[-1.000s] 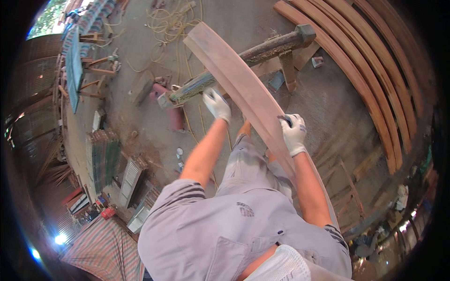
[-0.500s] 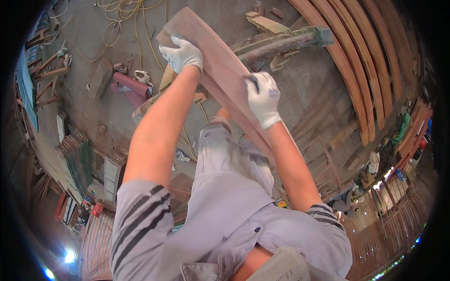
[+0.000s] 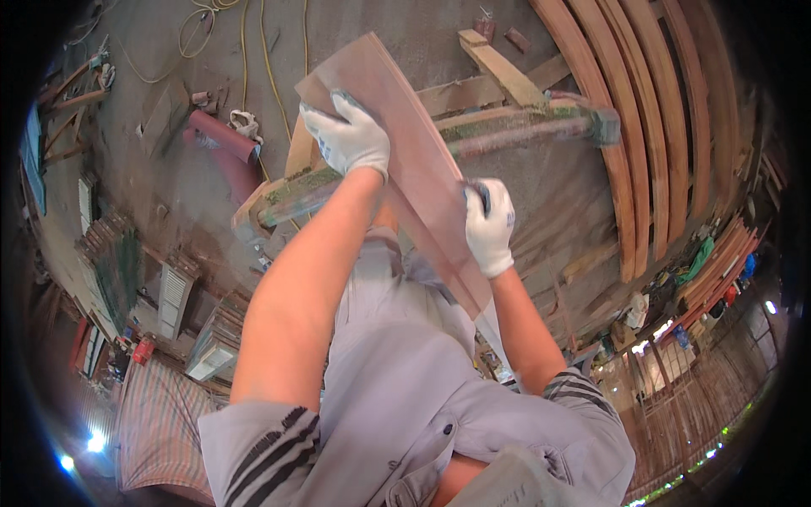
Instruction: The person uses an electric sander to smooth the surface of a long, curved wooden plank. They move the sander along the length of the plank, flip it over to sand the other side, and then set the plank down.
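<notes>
A long reddish-brown wooden board point(image 3: 397, 127) slants across the middle, held up in front of my body. My left hand point(image 3: 351, 139), in a white glove, is closed around its left edge near the far end. On the right edge, lower down, my gloved right hand point(image 3: 490, 224) grips the same board. Both hands' fingertips are partly hidden by the wood. Below the board's far part, a rough beam point(image 3: 528, 131) with green-tinged sides crosses behind it from left to right.
Curved timber beams point(image 3: 655, 118) lie side by side at the right. A pale offcut point(image 3: 503, 68) rests against the rough beam. Dark red rolls point(image 3: 224, 139) lie on the floor at the left, near yellow cable point(image 3: 270, 72). Stacked slatted panels point(image 3: 177, 296) stand lower left.
The board and both hands have come lower and slightly right in the picture. My view has shifted, so the rough beam shows more on the left. Both hands keep their hold.
</notes>
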A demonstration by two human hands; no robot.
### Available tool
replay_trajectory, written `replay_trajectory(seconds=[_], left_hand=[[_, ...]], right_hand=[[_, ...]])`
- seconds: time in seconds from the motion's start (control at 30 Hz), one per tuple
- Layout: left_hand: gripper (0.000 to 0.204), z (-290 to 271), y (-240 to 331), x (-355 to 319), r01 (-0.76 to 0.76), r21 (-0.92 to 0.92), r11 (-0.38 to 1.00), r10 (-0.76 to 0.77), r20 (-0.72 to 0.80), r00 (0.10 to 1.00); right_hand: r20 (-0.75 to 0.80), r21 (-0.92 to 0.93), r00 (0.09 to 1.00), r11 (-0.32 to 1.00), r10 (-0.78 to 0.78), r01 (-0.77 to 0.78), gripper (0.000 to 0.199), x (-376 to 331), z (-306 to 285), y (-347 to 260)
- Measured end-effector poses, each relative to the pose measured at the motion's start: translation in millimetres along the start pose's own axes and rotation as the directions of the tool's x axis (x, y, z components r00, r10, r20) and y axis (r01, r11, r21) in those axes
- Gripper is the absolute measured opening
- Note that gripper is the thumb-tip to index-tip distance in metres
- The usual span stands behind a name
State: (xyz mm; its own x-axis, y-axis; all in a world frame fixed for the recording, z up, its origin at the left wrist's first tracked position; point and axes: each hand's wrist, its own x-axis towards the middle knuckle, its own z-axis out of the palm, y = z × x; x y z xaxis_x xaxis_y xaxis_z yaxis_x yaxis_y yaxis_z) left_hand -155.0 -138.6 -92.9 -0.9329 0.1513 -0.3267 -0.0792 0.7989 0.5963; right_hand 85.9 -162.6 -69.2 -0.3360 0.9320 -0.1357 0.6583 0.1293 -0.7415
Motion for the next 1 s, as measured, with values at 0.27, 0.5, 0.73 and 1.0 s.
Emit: replay_trajectory(seconds=[0.27, 0.5, 0.73, 1.0], left_hand=[[0.083, 5, 6, -2, -0.063, -0.023, 0.998, 0.064, 0.049, 0.997], [0.081, 5, -9, 0, -0.030, 0.014, 0.999, 0.030, 0.004, 1.000], [0.079, 6, -14, 3, -0.086, 0.047, 0.995, 0.086, 0.010, 0.996], [0.080, 7, -1, -1, -0.086, -0.010, 0.996, 0.087, 0.008, 0.996]], right_hand=[[-0.107, 0.196, 0.984, 0.968, -0.141, 0.160, 0.009, 203, 102, -88], [-0.095, 0.137, 0.975, 0.968, -0.199, 0.211, 0.008, 116, 73, -35], [-0.101, 0.122, 0.971, 0.966, -0.216, 0.227, 0.016, 203, 115, -80], [-0.164, 0.177, 0.978, 0.971, -0.132, 0.161, 0.014, 209, 117, -88]])
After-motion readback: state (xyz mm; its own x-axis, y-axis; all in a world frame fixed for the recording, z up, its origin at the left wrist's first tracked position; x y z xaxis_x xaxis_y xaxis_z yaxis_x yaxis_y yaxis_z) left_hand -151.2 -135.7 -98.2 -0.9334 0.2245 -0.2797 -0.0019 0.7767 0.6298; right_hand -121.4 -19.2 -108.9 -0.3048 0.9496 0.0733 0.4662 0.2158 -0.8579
